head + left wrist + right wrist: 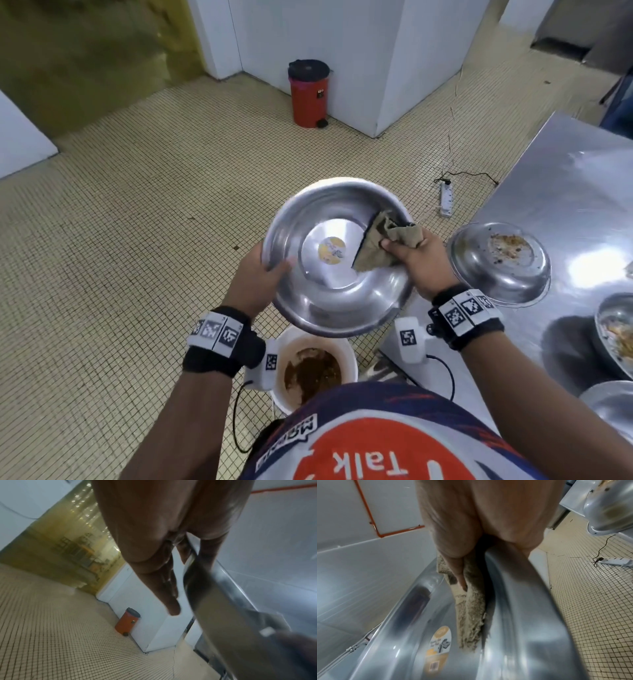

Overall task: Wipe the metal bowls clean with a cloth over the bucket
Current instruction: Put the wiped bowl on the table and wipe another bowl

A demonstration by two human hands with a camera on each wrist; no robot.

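Note:
A large metal bowl [337, 260] with a yellow sticker [331, 250] on its base is held tilted above a white bucket [349, 353] of brown slop. My left hand [263, 270] grips the bowl's left rim [190, 563], thumb inside. My right hand [407, 253] holds a beige cloth [376, 245] against the bowl's right inner wall; the right wrist view shows the cloth [471, 612] under my thumb, next to the sticker [439, 650].
A steel table [561, 192] on the right carries a dirty bowl [500, 262] with food scraps and two more bowls [616, 335] at the right edge. A power strip [447, 198] and cable lie on the tiled floor. A red pedal bin [308, 94] stands by the white wall.

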